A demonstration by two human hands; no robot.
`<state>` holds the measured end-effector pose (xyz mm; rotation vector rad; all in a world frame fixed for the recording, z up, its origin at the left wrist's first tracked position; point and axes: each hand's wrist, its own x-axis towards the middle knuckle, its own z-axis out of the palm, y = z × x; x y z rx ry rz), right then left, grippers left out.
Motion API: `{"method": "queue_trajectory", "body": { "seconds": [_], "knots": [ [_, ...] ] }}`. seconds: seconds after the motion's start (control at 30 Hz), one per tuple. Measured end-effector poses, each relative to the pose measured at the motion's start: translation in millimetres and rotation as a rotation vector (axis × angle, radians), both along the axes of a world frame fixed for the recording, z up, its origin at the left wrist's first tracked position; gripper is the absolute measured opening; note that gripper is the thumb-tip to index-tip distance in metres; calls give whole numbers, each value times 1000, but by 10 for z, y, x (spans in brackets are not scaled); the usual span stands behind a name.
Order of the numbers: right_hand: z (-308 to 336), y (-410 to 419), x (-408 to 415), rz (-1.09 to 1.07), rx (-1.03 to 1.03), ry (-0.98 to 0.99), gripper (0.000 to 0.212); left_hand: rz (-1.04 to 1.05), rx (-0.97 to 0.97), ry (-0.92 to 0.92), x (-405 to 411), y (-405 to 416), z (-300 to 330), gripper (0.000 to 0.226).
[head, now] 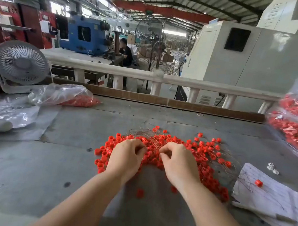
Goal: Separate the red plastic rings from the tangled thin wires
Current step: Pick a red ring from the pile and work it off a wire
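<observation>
A pile of red plastic rings [203, 150] lies on the grey table [64, 168], tangled with thin wires [142, 131] that fan out toward the far side. My left hand [125, 159] rests on the pile's left part, its fingers curled into the rings and wires. My right hand [177, 164] sits close beside it with fingers curled and fingertips pinching in the tangle. What exactly each hand holds is hidden by the fingers. Two loose rings [140, 193] lie between my forearms.
A clear bag of red rings [79, 100] lies at the back left beside a white desk fan [20, 64]. A bigger bag of rings with wires [297, 128] stands at the right. Paper sheets [268, 195] with one ring [258, 183] lie at the right.
</observation>
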<state>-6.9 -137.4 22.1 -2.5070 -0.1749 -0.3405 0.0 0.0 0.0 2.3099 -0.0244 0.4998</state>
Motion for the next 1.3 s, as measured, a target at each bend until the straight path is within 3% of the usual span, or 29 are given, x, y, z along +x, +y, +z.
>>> {"method": "queue_trajectory", "body": {
  "seconds": [0.27,0.53,0.8,1.13,1.2,1.3],
  "knots": [
    [-182,101,-11,10,-47,-163,14,48,143,-120,-55,57,-71,13],
    [-222,52,-74,16,-31,-160,15,35,190,-123,-48,125,-46,9],
    [-236,72,-83,54,-74,-155,25,13,378,-69,-28,10,-58,24],
    [-232,66,-59,-45,-46,-260,23,11,395,-48,24,26,-96,23],
    [-234,57,-54,-92,-40,-314,28,8,389,-47,26,27,-101,23],
    [-258,49,-43,-77,-115,-246,46,3,390,-30,25,26,-102,27]
  ]
}}
